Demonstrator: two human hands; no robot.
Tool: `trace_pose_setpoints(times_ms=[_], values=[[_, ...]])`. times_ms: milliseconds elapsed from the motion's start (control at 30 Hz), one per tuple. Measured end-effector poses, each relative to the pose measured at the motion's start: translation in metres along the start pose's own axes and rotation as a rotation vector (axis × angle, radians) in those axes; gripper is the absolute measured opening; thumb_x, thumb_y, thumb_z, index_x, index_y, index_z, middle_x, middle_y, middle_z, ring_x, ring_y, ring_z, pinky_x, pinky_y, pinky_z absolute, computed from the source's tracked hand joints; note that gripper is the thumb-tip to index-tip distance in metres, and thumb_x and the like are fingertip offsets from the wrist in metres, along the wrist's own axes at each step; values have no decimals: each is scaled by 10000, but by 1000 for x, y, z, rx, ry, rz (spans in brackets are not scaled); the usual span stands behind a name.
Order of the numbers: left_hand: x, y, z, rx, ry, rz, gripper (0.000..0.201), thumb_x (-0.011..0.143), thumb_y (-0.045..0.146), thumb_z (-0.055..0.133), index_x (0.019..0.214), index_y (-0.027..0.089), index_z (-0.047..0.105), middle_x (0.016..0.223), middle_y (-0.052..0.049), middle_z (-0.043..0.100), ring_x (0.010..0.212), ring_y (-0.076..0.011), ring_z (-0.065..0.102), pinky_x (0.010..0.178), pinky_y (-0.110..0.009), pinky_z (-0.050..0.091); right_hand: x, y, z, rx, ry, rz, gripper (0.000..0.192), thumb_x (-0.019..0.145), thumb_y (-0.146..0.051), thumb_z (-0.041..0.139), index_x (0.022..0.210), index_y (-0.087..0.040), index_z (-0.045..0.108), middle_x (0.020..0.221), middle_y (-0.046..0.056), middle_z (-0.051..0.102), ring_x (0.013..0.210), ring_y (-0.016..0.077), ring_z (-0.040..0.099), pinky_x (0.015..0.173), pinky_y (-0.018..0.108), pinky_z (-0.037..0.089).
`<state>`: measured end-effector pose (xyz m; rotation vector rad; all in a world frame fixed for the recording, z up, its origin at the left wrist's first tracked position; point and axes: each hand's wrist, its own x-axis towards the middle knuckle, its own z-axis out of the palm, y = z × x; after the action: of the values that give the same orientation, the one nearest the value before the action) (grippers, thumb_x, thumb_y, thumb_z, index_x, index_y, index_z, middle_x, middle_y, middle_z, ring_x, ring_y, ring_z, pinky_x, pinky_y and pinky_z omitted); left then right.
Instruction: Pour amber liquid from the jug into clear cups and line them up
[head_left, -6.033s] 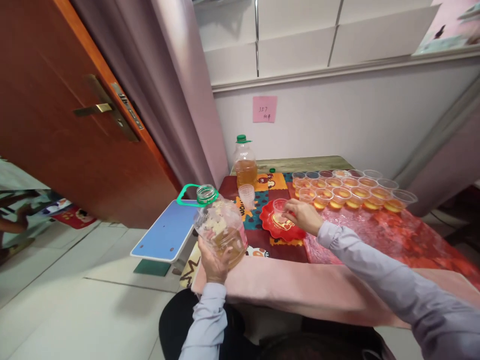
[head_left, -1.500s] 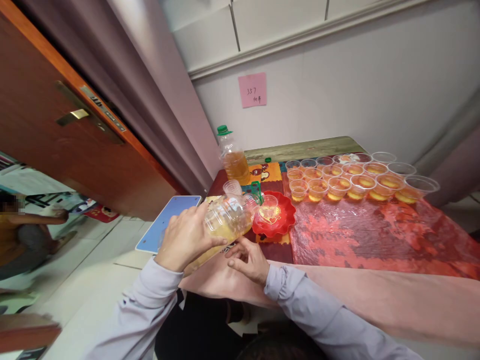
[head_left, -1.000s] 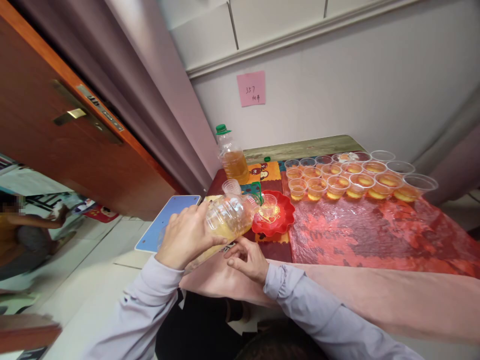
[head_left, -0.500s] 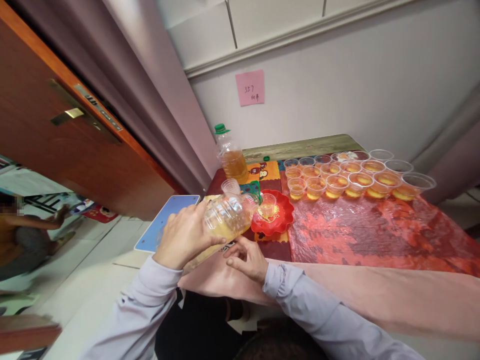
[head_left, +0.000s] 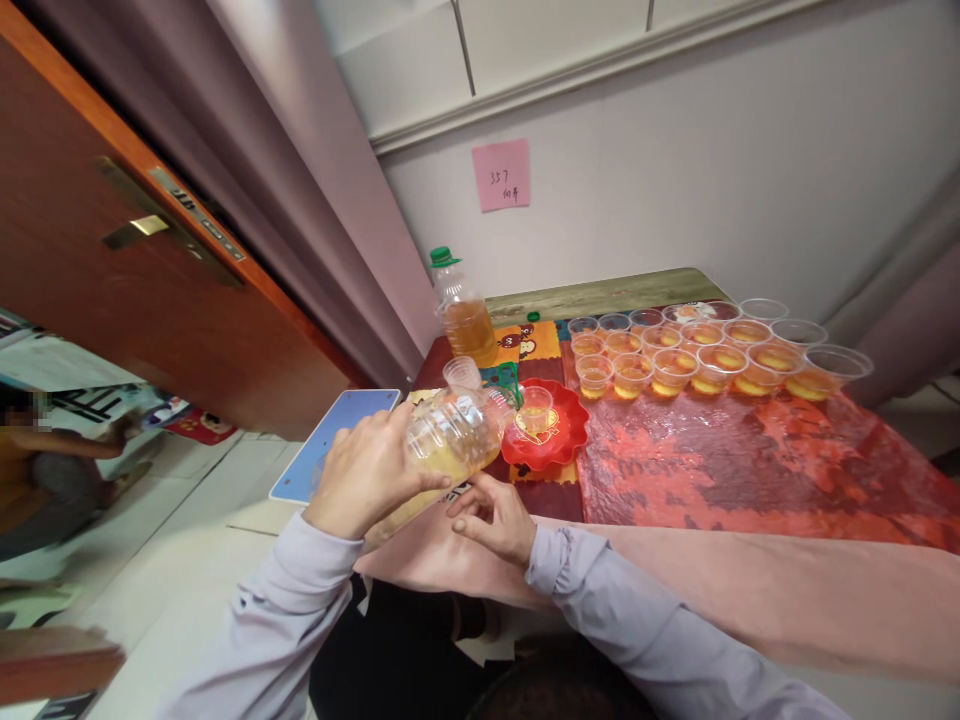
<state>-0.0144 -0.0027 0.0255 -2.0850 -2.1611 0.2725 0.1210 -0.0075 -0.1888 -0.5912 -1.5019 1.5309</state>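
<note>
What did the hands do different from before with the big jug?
The left hand tipped the jug from upright over the cup on the red plate. The right hand let go of that cup and moved under the jug. The filled cups and bottle stayed put.

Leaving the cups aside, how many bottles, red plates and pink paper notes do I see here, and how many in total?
Bottles: 2, the tilted bottle in the left hand and the standing bottle.
Red plates: 1, the red plate.
Pink notes: 1, the pink note on the wall.
Total: 4.
</note>
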Motion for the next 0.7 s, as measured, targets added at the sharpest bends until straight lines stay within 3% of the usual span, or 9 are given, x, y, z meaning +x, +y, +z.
trace_pose_setpoints(times_ms=[700], values=[[1, -1, 2, 19, -10, -13, 866, 690, 644, 831, 1402, 207, 602, 1269, -170, 739, 1220, -408, 674, 947, -475, 514, 0, -3, 1, 18, 4, 15, 694, 772, -763, 771, 1143, -193, 631, 935, 87, 812, 705, 206, 730, 630, 317, 540]])
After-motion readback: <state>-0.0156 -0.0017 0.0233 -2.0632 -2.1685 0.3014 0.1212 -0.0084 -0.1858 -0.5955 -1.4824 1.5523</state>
